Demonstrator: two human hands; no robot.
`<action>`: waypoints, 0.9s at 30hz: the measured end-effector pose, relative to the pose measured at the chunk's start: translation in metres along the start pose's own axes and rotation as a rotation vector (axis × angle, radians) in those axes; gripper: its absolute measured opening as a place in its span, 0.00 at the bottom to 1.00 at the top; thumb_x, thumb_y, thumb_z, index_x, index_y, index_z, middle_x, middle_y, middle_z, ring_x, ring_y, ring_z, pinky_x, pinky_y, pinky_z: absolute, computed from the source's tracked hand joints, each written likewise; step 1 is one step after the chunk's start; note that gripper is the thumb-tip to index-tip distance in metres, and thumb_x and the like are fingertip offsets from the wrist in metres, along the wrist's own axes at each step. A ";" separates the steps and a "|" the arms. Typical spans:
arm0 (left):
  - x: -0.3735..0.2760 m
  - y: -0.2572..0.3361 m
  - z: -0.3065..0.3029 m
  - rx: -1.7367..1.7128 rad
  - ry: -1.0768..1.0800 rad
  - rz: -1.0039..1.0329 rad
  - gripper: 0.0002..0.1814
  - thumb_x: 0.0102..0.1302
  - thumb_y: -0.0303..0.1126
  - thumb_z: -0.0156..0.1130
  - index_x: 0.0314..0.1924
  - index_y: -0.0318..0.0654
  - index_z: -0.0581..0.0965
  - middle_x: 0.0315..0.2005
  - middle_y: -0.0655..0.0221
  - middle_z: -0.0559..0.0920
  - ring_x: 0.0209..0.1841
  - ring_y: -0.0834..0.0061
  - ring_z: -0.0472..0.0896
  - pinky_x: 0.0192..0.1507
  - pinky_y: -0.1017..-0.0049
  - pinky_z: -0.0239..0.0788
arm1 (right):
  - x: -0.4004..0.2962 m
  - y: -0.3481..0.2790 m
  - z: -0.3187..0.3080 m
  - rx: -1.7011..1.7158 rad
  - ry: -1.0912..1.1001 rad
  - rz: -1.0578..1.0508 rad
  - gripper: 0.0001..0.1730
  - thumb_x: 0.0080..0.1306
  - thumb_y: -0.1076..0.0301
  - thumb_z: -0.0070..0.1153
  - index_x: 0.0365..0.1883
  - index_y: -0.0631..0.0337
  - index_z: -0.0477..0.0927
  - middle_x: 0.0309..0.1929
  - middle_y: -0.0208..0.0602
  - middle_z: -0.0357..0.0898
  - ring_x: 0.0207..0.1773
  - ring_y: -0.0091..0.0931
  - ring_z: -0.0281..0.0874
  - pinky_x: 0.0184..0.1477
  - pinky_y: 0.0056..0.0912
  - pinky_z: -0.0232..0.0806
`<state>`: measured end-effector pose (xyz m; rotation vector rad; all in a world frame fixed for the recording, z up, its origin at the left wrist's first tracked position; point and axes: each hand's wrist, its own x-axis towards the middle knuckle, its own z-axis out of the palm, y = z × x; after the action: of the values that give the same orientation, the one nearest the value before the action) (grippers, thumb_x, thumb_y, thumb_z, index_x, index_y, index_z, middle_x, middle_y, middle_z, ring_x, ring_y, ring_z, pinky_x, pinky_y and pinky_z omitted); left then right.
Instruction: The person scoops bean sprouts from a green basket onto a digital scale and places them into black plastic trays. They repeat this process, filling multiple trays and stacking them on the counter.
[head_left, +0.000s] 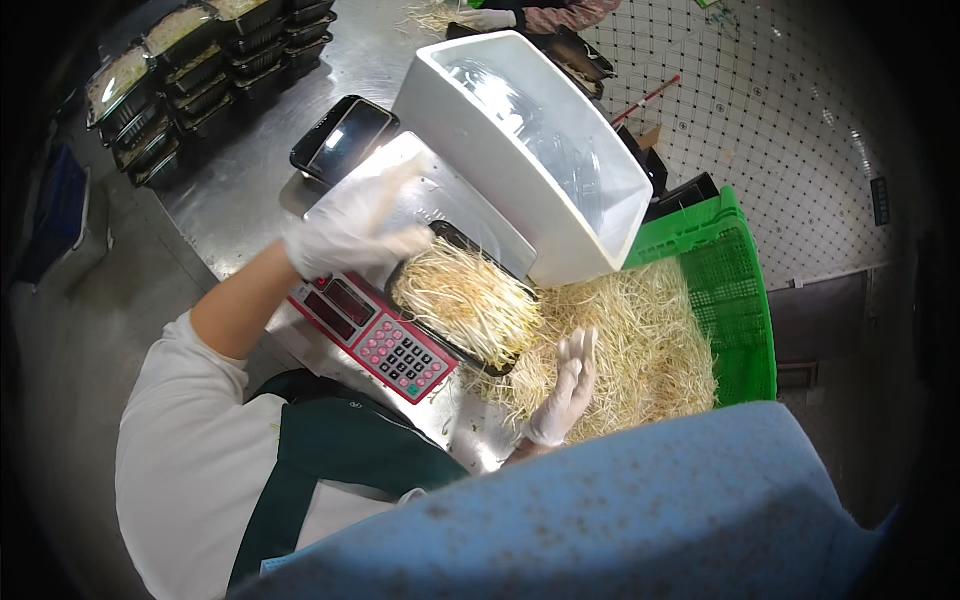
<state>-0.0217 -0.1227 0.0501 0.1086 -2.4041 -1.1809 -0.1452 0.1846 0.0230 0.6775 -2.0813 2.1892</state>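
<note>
A black plastic tray heaped with bean sprouts (469, 300) sits over the near right end of the metal pan (420, 180) of a red digital scale (375, 334). Above the scale's pan, just left of the tray, is my left hand (364, 225), in a whitish glove and blurred; its fingers look spread and nothing shows in them. My right hand (566, 390), gloved too, is held with its fingers up and nothing in it, at the lower right of the tray and in front of the pile of loose sprouts (637, 337), beside a green plastic crate (727, 300).
A white foam box (472, 112) holding clear plastic lids (555, 150) stands beyond the scale. An empty black tray (341, 139) lies left of it. Stacks of filled, lidded trays (187, 71) stand at the upper left. Across the table, a co-worker's gloved hand (487, 19) is near some sprouts.
</note>
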 end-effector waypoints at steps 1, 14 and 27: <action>0.008 0.009 0.020 0.184 -0.094 0.138 0.46 0.64 0.55 0.56 0.68 0.24 0.53 0.66 0.38 0.58 0.70 0.49 0.55 0.71 0.63 0.44 | 0.013 -0.004 0.015 -0.017 -0.007 -0.096 0.21 0.73 0.70 0.43 0.63 0.67 0.68 0.67 0.44 0.65 0.68 0.34 0.64 0.68 0.36 0.59; 0.030 0.031 0.073 0.477 -0.502 0.114 0.43 0.49 0.58 0.64 0.58 0.34 0.69 0.57 0.55 0.71 0.51 0.52 0.73 0.53 0.52 0.62 | 0.040 0.006 0.076 -1.058 -0.670 -0.181 0.36 0.63 0.52 0.55 0.65 0.60 0.64 0.53 0.51 0.75 0.53 0.44 0.72 0.56 0.50 0.62; 0.020 0.027 0.057 0.406 -0.410 0.228 0.50 0.49 0.55 0.67 0.66 0.32 0.61 0.63 0.49 0.64 0.65 0.49 0.62 0.68 0.51 0.46 | 0.055 -0.035 0.018 -0.883 -0.773 -0.266 0.68 0.35 0.56 0.77 0.72 0.62 0.51 0.71 0.53 0.53 0.71 0.43 0.56 0.68 0.44 0.50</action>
<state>-0.0605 -0.0692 0.0481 -0.3027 -2.8915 -0.6457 -0.1784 0.1563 0.0745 1.6577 -2.6837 0.7155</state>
